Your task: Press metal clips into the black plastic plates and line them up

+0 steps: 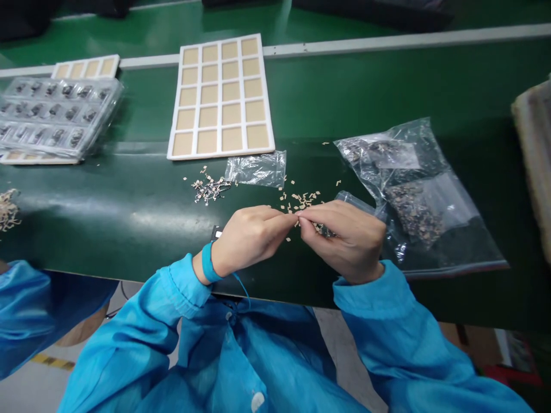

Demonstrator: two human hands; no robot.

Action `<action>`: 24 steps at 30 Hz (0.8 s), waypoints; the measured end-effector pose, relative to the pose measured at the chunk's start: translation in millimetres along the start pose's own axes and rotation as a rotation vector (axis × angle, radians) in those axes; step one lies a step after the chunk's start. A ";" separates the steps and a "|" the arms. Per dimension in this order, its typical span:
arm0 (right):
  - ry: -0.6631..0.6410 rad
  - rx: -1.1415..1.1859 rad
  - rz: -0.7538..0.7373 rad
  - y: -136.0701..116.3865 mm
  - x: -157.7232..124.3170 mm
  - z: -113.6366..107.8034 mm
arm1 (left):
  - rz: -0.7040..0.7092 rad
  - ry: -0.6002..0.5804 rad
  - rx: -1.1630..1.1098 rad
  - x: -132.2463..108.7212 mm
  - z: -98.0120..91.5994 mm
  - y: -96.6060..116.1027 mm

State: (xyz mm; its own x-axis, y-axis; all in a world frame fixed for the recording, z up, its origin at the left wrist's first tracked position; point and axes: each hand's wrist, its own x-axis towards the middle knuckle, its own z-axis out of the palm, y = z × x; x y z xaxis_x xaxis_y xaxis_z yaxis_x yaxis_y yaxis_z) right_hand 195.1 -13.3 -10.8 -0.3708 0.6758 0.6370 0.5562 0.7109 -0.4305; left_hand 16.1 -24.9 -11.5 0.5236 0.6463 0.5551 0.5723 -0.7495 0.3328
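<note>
My left hand point(253, 235), with a teal band around its wrist, meets my right hand point(344, 235) at the fingertips over the green table. Both hands are pinched closed on something too small to make out. Just beyond the fingertips lies a scatter of tiny tan pieces point(303, 199), partly hidden by my right hand. To the left of these is a small heap of silvery and tan pieces point(209, 190). A clear plastic bag point(258, 169) lies flat between the heap and the white grid tray point(219, 152).
At right, a large clear zip bag point(469, 241) holds smaller bags of tiny parts. Stacked clear blister trays point(55, 115) with dark parts stand at left. A tan pile point(7, 211) lies at the left edge, near another person's blue sleeve point(26, 310).
</note>
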 end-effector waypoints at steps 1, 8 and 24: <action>-0.006 -0.005 0.017 -0.6 0.3 -0.1 | -0.009 -0.010 -0.016 0.5 0.3 0.7; 0.029 0.054 0.241 12.6 4.4 -13.5 | -0.088 0.168 0.091 2.3 -15.8 -6.8; -0.238 -0.217 -0.037 24.6 -0.7 -3.5 | -0.459 0.417 -0.182 -28.2 -54.7 -59.0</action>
State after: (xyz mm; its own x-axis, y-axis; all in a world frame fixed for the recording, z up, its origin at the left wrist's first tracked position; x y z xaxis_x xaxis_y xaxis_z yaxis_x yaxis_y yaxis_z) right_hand 211.7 3.0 -19.5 -0.5433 0.6949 0.4710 0.6750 0.6952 -0.2471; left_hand -66.9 -6.8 -5.2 -0.0592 0.8246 0.5627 0.5443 -0.4459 0.7106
